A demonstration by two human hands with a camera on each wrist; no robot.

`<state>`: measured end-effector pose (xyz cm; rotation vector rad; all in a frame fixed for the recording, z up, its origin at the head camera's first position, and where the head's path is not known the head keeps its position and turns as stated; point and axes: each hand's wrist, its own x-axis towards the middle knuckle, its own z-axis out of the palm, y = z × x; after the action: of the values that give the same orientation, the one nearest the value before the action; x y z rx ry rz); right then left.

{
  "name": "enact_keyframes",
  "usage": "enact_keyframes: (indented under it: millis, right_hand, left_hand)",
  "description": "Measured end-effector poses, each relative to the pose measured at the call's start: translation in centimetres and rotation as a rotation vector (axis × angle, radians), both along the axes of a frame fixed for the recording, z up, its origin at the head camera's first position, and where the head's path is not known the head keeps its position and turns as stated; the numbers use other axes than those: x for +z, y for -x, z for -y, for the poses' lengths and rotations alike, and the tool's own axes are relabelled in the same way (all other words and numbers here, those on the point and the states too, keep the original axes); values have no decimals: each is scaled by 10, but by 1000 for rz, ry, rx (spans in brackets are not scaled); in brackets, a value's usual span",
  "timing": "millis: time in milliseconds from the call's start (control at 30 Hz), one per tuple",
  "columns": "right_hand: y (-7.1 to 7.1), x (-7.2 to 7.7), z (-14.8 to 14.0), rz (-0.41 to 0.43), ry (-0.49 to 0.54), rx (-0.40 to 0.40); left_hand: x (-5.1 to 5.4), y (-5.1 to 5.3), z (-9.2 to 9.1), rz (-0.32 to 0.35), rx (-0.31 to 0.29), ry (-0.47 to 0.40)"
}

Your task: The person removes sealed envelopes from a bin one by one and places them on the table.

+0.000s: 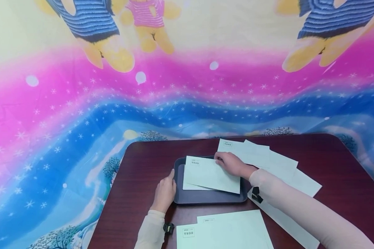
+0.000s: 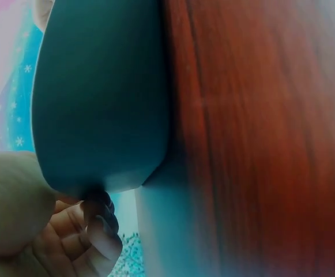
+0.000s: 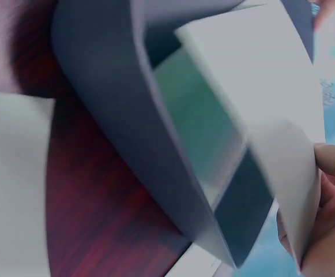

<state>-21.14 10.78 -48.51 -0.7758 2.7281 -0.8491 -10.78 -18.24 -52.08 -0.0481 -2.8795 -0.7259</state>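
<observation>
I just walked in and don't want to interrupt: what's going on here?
A person's right hand pinches a pale, rectangular paper envelope over a dark grey, rectangular tray. Another pale envelope lies in the tray, beneath that one. The left hand holds the tray's left edge. More pale envelopes lie on the dark reddish-brown table, overlapping ones to the tray's right and two nearer the person.

Envelopes (image 1: 280,164) lie right of tray (image 1: 212,199), perhaps touching it.

print (image 1: 195,162) on the tilted envelope (image 1: 213,176) is too tiny to read; the near envelopes (image 1: 224,233) run off the bottom.
</observation>
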Motion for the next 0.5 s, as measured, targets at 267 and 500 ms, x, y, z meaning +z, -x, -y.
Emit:
enact_keyframes:
  millis: [267, 500]
  right_hand:
    - [-2, 14, -4, -16, 43, -28]
    - [-5, 30, -9, 3, 83, -28]
  left_hand:
    - [1, -4, 16, 27, 46, 3]
    - [1, -7, 34, 47, 80, 19]
